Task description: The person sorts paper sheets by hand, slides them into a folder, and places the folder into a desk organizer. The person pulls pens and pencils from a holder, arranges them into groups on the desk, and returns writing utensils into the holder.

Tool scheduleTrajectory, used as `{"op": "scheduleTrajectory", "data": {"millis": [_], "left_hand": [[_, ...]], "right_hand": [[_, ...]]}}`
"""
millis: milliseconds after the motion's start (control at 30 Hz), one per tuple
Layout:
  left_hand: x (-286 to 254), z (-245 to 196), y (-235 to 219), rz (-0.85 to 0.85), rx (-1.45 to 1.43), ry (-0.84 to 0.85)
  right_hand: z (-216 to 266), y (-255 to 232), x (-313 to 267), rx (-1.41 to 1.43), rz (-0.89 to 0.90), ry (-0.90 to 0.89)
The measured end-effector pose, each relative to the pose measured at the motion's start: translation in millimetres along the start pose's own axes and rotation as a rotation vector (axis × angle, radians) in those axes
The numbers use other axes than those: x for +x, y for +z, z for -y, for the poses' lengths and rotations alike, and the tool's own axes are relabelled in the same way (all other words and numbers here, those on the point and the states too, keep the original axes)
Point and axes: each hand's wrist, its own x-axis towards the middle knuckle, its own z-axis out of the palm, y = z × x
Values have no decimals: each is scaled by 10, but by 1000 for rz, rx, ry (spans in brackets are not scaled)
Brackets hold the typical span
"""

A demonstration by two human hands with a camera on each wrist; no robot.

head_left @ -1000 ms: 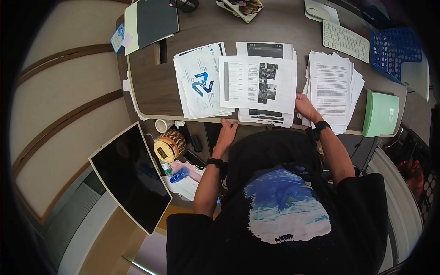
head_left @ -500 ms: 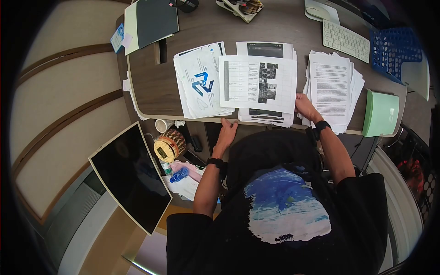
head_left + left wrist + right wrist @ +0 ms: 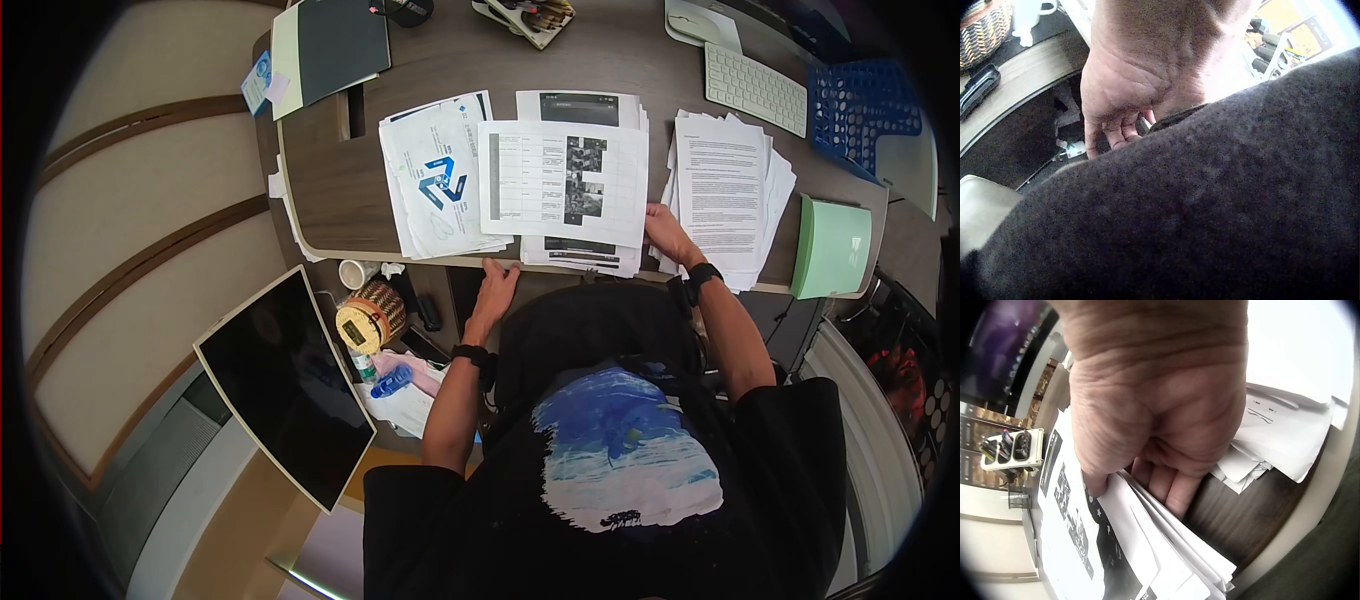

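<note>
A printed sheet point(image 3: 622, 185) with a table and dark pictures lies on top of the middle paper stack point(image 3: 625, 262). At its lower right edge is my right hand point(image 3: 668, 235). In the right wrist view, the thumb point(image 3: 1096, 482) lies on the top sheet and the curled fingers point(image 3: 1179, 494) are against the stack's side, pinching the sheet's edge. My left hand point(image 3: 493, 293) rests at the desk's front edge, just below the papers, its fingers relaxed and holding nothing. Left of the middle stack are papers with a blue logo point(image 3: 441, 184).
Another stack of text pages point(image 3: 720, 190) lies right of my right hand, with a green folder point(image 3: 832, 248) beyond it. A keyboard point(image 3: 755, 88) and blue basket point(image 3: 862, 110) stand at the back right. A monitor point(image 3: 285, 390) and woven basket point(image 3: 370, 318) are at the left.
</note>
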Motion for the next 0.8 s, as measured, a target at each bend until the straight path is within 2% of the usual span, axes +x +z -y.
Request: {"op": "scheduleTrajectory", "data": {"millis": [800], "left_hand": [[21,19,10,3,3,-7]], "right_hand": [[104,11,-52,-63,-14,35]]}}
